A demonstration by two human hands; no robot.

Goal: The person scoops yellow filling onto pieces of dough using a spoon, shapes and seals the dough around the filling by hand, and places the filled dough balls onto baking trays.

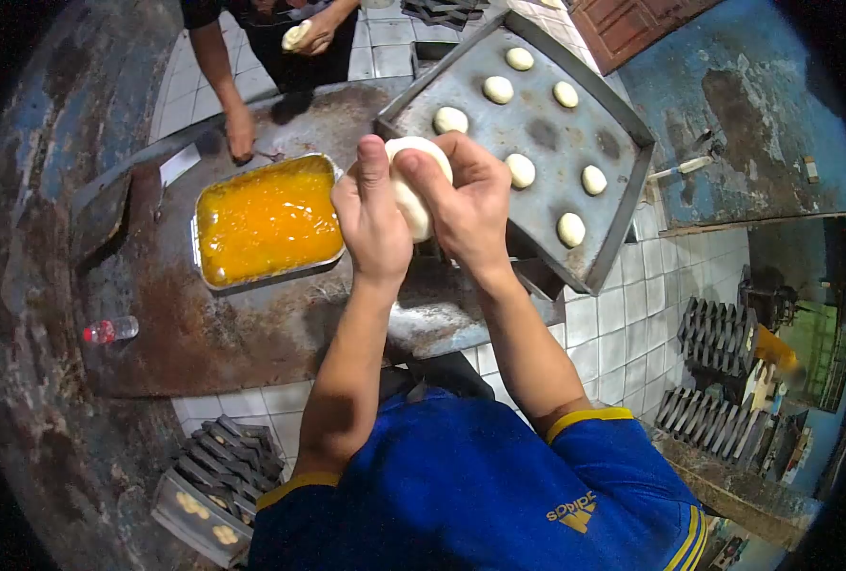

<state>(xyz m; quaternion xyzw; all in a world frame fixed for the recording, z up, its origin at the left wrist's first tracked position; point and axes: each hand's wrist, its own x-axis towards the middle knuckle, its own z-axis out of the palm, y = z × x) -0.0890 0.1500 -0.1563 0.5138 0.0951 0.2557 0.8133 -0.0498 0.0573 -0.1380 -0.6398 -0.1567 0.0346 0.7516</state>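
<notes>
A pale lump of dough (pixel 415 207) is held up in front of me between my two hands. My left hand (pixel 375 224) presses on its left side with the thumb pointing up. Curled around the right side, my right hand (pixel 468 200) lays its thumb on the upper part of the dough. Behind and to the right, a dark metal baking tray (pixel 543 133) carries several round dough balls (pixel 570 229), set apart from each other. Just left of my hands lies a rectangular pan (pixel 195 249) with a glossy orange-yellow filling (pixel 266 224).
Across the worn metal table (pixel 194 343), a co-worker's hand (pixel 240 133) rests near the pan; the other holds dough (pixel 296 36). A red-capped bottle (pixel 113 329) lies at left. Stacked trays (pixel 215 466) stand lower left, and more stacks (pixel 713 423) at right.
</notes>
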